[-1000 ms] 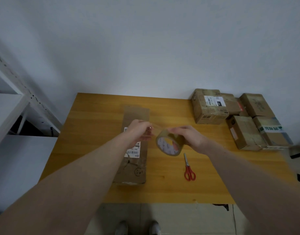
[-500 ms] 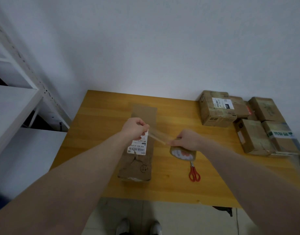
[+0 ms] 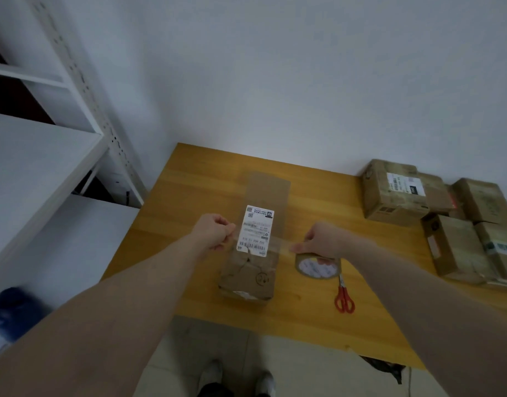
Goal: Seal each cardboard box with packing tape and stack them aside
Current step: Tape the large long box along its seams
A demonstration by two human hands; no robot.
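Note:
A long, flat cardboard box (image 3: 265, 196) with a white shipping label lies lengthwise in the middle of the wooden table (image 3: 195, 179). My left hand (image 3: 213, 230) pinches the free end of clear packing tape just left of the box. My right hand (image 3: 322, 239) grips the tape roll (image 3: 317, 266) just right of the box. A strip of clear tape (image 3: 271, 247) stretches between the two hands, across the box over the lower part of the label.
Red-handled scissors (image 3: 344, 296) lie on the table below the roll. Several cardboard boxes (image 3: 390, 193) are grouped at the table's right end. A white metal shelf unit (image 3: 40, 156) stands to the left. My shoes show on the tiled floor (image 3: 304, 368).
The hands have drawn apart, the left going left and the right going right, and the tape strip has lengthened until it spans the box. The roll has dropped toward the table.

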